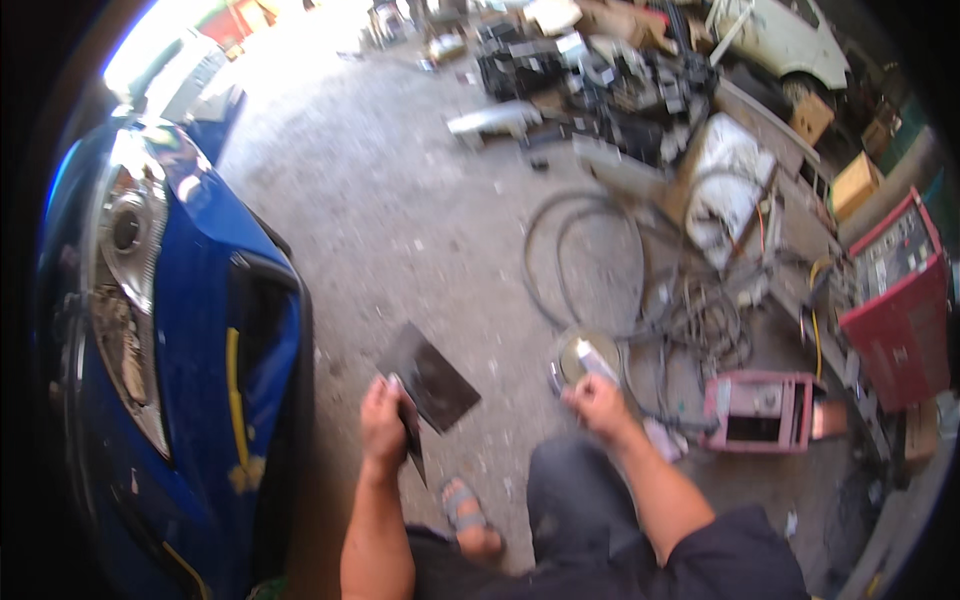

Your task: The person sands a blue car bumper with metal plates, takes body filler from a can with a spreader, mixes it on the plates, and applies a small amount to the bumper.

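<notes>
My left hand is closed on a thin dark rectangular sheet, gripping it near one corner. A narrow dark flap or second piece hangs beside that palm, and I cannot tell whether it belongs to the same sheet. In front of my right knee, my right hand has its fingers pinched together. Just beyond those fingers are a white tube and a round yellowish disc or lid. Blur hides whether my right fingers touch the tube or hold something small.
On the left stands a blue car body with its headlight. Coiled hoses and cables lie to the right, near a pink machine and a red machine. Car parts are heaped at the back.
</notes>
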A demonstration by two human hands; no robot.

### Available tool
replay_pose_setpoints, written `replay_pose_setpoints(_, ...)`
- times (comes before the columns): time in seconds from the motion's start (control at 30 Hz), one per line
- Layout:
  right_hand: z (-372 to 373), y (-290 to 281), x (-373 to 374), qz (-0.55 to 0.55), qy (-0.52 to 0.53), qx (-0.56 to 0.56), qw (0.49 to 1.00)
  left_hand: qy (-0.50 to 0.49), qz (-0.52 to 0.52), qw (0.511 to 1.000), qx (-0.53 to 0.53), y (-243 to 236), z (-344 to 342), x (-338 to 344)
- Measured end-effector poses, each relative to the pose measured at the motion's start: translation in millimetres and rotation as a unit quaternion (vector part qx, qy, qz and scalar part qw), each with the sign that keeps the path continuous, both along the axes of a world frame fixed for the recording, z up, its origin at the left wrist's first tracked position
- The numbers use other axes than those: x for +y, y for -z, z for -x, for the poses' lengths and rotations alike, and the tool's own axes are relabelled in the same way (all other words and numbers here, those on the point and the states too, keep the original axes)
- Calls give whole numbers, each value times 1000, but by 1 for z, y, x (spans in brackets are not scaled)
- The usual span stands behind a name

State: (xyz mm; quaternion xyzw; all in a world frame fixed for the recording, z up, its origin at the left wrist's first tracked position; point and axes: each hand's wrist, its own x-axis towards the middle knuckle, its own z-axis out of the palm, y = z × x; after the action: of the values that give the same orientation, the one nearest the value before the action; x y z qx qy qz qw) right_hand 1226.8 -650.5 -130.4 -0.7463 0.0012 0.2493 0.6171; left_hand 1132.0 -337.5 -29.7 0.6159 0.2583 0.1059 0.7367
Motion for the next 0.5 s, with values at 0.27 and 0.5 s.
replay_pose_setpoints(0.27,-35,77,-60,22,105,-25,994,-26,4,1000,10,-3,27,-5)
replay_pose_setpoints(0.5,-76,112,-32,352,-23,-208,912,-11,-23,1000,16,-4,21,-11)
